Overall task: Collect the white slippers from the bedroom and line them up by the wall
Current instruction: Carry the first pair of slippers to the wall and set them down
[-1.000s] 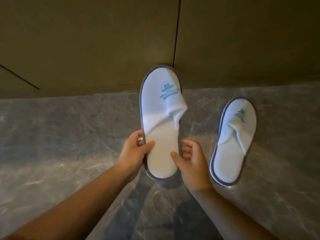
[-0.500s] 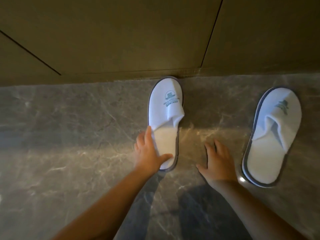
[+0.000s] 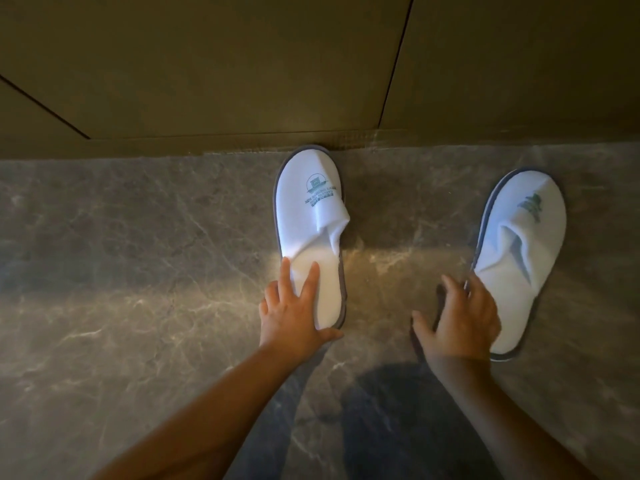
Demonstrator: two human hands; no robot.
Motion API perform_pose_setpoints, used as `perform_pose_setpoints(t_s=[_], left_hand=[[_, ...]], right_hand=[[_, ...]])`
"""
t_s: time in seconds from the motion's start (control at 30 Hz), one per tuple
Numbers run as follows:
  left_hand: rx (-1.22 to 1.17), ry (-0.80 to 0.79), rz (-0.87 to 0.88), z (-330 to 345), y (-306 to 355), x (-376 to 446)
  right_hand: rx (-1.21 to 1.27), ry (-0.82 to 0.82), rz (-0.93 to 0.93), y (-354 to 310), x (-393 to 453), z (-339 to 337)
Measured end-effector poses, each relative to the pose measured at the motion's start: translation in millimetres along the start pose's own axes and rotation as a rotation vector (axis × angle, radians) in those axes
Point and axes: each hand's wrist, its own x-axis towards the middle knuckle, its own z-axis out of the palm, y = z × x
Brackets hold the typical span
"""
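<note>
Two white slippers with grey soles and a green logo lie on the marble floor. The left slipper points straight at the wall, its toe touching the wall's base. My left hand lies on its heel, fingers spread over the insole and thumb hooked round the heel edge. The right slipper lies tilted, toe leaning right, a little short of the wall. My right hand, blurred, has its fingers spread and its fingertips touch that slipper's left heel edge.
An olive-brown panelled wall with dark seams runs across the top. Grey veined marble floor stretches to the left and between the slippers. My shadow falls on the floor below my hands.
The left slipper, held up in both hands a second ago, now lies on the floor against the wall. My right hand has let go and moved right to the other slipper.
</note>
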Motion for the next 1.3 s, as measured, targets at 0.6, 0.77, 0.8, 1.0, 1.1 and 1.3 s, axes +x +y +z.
perform_pose_setpoints(t_s=[0.6,0.77,0.8,1.0,1.1,1.3], left_hand=[[0.132,-0.071,0.168,-11.4,3.7,1.9],[0.115,-0.071,0.162,-12.0,4.9,1.8],[0.108,-0.075,0.159,-11.9,5.3,2.0],[0.078,-0.075,0.159,-8.3,4.2,2.8],[0.052,-0.068,0.170,-7.5,2.9,3.4],[0.016,-0.080,0.195,-8.8,-0.6,2.6]], right_hand=[[0.241,0.002,0.147,36.9,-11.8,2.9],[0.172,-0.098,0.035,9.1,-4.5,16.1],[0.167,-0.107,0.027,4.4,-1.7,18.2],[0.126,-0.141,0.033,-7.9,6.3,26.6],[0.131,-0.132,0.038,-11.3,8.6,28.1],[0.151,-0.122,0.056,-18.9,7.4,30.9]])
